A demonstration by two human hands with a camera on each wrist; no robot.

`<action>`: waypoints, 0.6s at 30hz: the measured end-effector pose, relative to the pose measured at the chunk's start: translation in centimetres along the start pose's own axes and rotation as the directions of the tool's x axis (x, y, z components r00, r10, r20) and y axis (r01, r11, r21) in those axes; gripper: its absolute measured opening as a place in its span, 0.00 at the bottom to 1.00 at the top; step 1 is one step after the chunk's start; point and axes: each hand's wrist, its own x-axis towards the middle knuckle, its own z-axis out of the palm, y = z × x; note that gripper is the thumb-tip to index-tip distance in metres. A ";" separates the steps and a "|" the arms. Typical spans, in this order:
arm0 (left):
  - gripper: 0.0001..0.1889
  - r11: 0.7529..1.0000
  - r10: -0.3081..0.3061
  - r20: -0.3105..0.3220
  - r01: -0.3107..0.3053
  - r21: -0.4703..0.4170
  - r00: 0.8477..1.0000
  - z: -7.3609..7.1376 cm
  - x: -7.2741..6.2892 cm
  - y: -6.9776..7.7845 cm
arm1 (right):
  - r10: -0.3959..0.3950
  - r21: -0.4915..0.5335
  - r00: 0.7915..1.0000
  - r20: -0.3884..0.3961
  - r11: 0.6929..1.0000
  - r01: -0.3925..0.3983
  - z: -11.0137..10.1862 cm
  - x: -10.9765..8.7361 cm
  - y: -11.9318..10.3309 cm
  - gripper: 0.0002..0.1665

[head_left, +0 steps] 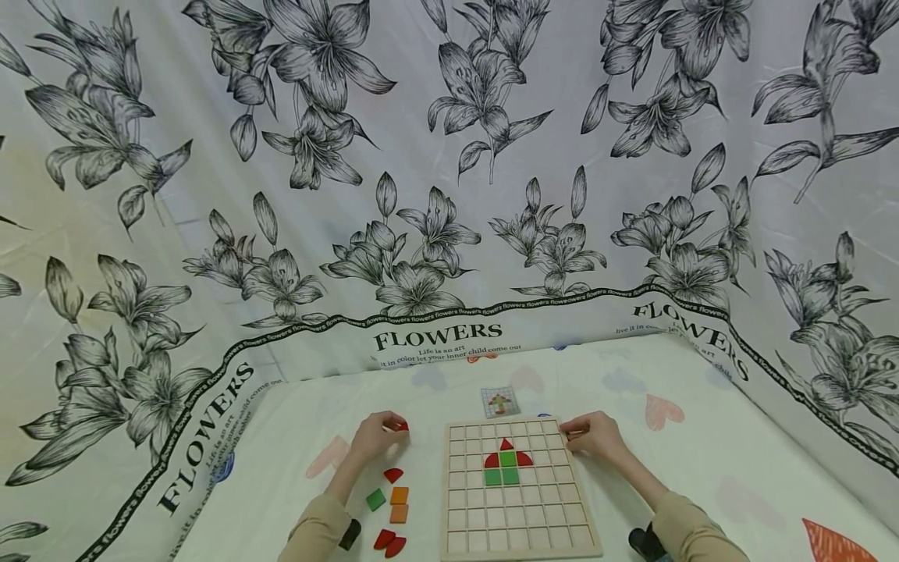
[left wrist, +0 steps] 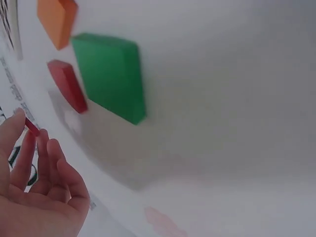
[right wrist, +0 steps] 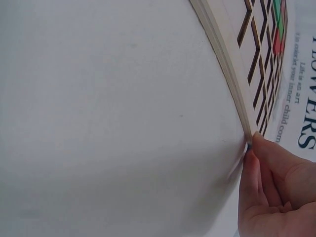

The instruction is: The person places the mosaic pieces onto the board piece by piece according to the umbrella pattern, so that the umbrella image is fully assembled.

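My left hand [head_left: 378, 437] pinches a small red piece [left wrist: 32, 127] between thumb and fingertips, left of the wooden grid board [head_left: 496, 518]. My right hand [head_left: 595, 435] pinches the board's right edge near its far corner, thumb on the top, as the right wrist view shows. On the board, a red triangle [head_left: 506, 444] sits above a green square [head_left: 508, 459]. A red quarter-circle [head_left: 492, 461] flanks that square on the left and another [head_left: 524, 459] on the right. Two more green squares [head_left: 501, 477] lie side by side beneath.
Left of the board lie a red quarter-circle [head_left: 393, 474], a green square [head_left: 375, 499], two orange squares [head_left: 399, 496] and two red pieces [head_left: 384, 538]. A pattern card [head_left: 499, 402] lies just beyond the board. Flower-printed curtain [head_left: 449, 257] surrounds the white table cover.
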 end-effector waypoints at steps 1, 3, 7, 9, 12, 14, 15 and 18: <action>0.10 1.000 0.010 0.007 -0.010 -0.009 1.000 0.1 -0.1 0.3 | 0.000 -0.001 1.000 0.001 1.000 0.000 0.0 0.0 0.0 0.17; 0.10 0.999 0.033 0.022 -0.032 -0.030 0.999 0.5 -0.2 0.8 | 0.005 -0.006 1.000 0.001 1.000 -0.005 0.0 0.1 0.0 0.17; 0.10 0.992 0.110 0.066 -0.105 -0.067 0.992 1.1 -0.6 2.0 | 0.021 -0.012 1.000 -0.005 1.000 -0.022 0.0 0.2 0.1 0.17; 0.10 0.986 0.151 0.088 -0.145 -0.076 0.985 1.5 -0.8 2.5 | 0.025 -0.013 1.000 -0.008 1.000 -0.025 0.0 0.3 0.1 0.17; 0.10 0.978 0.201 0.117 -0.194 -0.072 0.973 2.0 -1.0 3.1 | 0.026 -0.014 1.000 -0.005 1.000 -0.026 0.0 0.3 0.2 0.17; 0.11 0.973 0.229 0.136 -0.222 -0.064 0.964 2.4 -1.1 3.5 | 0.024 -0.011 1.000 -0.004 1.000 -0.024 0.1 0.3 0.2 0.17; 0.11 0.971 0.235 0.147 -0.227 -0.069 0.961 2.5 -1.2 3.8 | 0.023 -0.010 1.000 -0.003 1.000 -0.023 0.1 0.3 0.2 0.17; 0.10 0.969 0.247 0.185 -0.237 -0.074 0.951 3.0 -1.5 4.6 | 0.019 -0.007 1.000 -0.003 1.000 -0.019 0.1 0.2 0.2 0.17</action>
